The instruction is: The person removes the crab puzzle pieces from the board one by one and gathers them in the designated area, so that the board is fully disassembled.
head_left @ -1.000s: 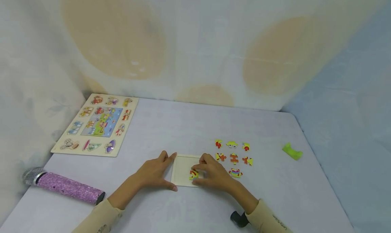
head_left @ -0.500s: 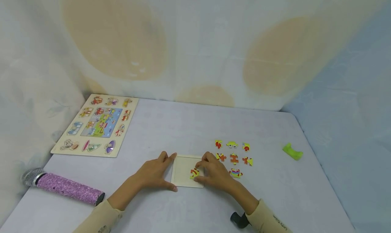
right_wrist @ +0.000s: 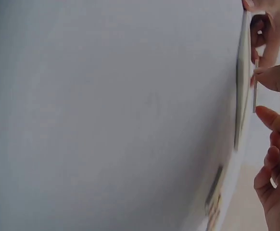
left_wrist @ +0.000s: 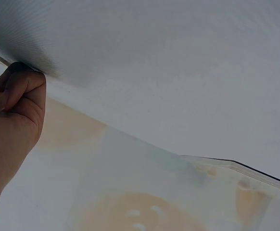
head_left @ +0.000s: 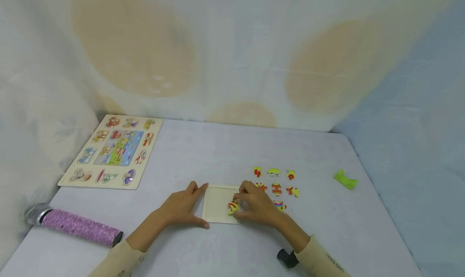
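Observation:
In the head view my left hand holds the left side of a small pale puzzle tray, thumb at the near corner and a finger at the far one. Its fingers look curled in the left wrist view. Over the tray's right part my right hand pinches a yellow and red puzzle piece between thumb and finger. The right wrist view has this piece edge-on, apart from the tray. Several loose pieces lie in rows to the right, some partly behind the right hand.
A larger picture puzzle board lies at the back left. A pink glittery microphone rests at the front left. A green curved piece is on the far right, and a black object sits by the right sleeve.
The pinched puzzle piece has shifted slightly right over the tray and turned a little in my right fingers. My left hand stays at the tray's edge. The head view has moved slightly.

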### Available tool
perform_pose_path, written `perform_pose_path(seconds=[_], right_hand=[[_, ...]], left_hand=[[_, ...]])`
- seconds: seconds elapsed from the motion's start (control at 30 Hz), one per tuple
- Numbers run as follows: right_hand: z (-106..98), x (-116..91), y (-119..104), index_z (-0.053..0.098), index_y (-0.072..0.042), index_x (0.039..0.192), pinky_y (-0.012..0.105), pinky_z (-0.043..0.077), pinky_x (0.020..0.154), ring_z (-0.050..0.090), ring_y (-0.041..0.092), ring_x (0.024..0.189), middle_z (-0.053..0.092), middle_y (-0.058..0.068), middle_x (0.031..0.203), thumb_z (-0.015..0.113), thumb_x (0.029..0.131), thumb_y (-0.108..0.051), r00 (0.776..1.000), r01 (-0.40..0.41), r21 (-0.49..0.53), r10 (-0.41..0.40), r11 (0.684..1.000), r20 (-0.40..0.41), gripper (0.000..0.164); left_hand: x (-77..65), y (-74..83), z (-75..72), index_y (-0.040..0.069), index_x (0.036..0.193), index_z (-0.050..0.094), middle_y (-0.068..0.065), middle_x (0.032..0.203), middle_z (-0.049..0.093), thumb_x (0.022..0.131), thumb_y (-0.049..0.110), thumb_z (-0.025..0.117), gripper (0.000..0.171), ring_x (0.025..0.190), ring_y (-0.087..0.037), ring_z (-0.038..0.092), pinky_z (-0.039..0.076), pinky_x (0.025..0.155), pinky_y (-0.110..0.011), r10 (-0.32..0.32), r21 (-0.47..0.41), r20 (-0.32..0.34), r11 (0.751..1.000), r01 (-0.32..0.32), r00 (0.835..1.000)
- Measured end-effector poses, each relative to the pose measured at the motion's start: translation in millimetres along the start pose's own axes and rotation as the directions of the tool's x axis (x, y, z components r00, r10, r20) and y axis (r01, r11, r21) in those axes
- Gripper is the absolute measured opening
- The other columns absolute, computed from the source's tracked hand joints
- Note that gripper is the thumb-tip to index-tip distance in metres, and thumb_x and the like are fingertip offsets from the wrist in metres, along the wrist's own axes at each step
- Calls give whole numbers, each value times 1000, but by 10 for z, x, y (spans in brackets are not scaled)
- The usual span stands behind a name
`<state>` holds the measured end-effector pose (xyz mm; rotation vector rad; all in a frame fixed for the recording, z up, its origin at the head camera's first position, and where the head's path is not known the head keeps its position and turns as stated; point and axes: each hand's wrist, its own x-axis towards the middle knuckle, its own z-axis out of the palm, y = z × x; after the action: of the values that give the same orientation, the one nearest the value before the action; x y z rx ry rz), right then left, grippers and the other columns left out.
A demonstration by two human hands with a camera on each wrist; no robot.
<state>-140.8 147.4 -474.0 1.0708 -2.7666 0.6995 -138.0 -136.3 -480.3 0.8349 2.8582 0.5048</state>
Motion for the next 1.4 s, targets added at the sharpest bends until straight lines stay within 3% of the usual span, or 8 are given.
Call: perform_pose_path(seconds=[0.33, 0.63, 0.93, 1.07, 1.2, 1.3, 1.4], right_hand=[[-345, -455, 422, 77, -13, 99, 22, 43, 70, 42, 6, 87, 45, -5, 95, 91, 69, -19, 993, -100, 33, 102, 994, -66, 34], [-565, -853, 687, 77, -16, 98, 24, 44, 74, 41, 7, 92, 42, -6, 97, 91, 68, -22, 956, -286, -24, 283, 958, -80, 33], [-562, -1018, 871, 77, -11, 106, 24, 43, 73, 40, 8, 91, 43, -4, 96, 91, 68, -17, 952, -297, -33, 294, 954, -81, 41], [-588, -954, 895, 73, -7, 118, 28, 45, 75, 42, 9, 91, 46, -2, 99, 91, 70, -24, 953, -287, -26, 283, 958, -107, 54], [-699, -709, 853, 65, -6, 131, 34, 45, 78, 46, 16, 95, 49, 5, 106, 88, 74, -32, 943, -304, -6, 300, 953, -144, 67], [-806, -406, 810, 53, -6, 143, 43, 44, 85, 48, 25, 101, 49, 14, 116, 85, 77, -36, 942, -310, -19, 304, 951, -144, 79], [-923, -43, 778, 38, -10, 153, 55, 38, 96, 46, 36, 117, 43, 23, 134, 80, 80, -47, 942, -324, -68, 315, 944, -115, 93]], left_hand=[[-58, -80, -29, 6, 149, 43, 0, 105, 41, 59, 75, 78, 119, 69, -8, 43, 39, 59, -23, -3, -4, -10, 1000, 3, 1000], [-129, -205, -41, 6, 150, 41, -1, 109, 43, 59, 79, 74, 122, 68, -8, 42, 38, 56, -22, -7, -2, -5, 1000, 7, 1000], [-141, -266, -49, 7, 151, 40, -1, 109, 42, 58, 79, 75, 122, 69, -9, 41, 38, 57, -22, -27, -6, 8, 1000, 27, 1000], [-114, -267, -44, 7, 151, 41, 0, 109, 43, 59, 80, 74, 122, 68, -9, 42, 38, 57, -23, -20, -1, 10, 1000, 20, 1000], [-15, -244, -147, 8, 151, 40, -3, 112, 47, 64, 80, 71, 117, 67, -10, 43, 39, 57, -24, -41, 12, 51, 999, 40, 998], [161, -215, -329, 7, 152, 40, -10, 117, 53, 74, 76, 67, 107, 69, -13, 47, 43, 60, -29, -31, 67, 30, 997, 29, 999], [425, -206, -553, 6, 152, 38, -16, 128, 54, 83, 70, 62, 98, 89, -24, 58, 49, 77, -40, 1, 172, -53, 985, 8, 999]])
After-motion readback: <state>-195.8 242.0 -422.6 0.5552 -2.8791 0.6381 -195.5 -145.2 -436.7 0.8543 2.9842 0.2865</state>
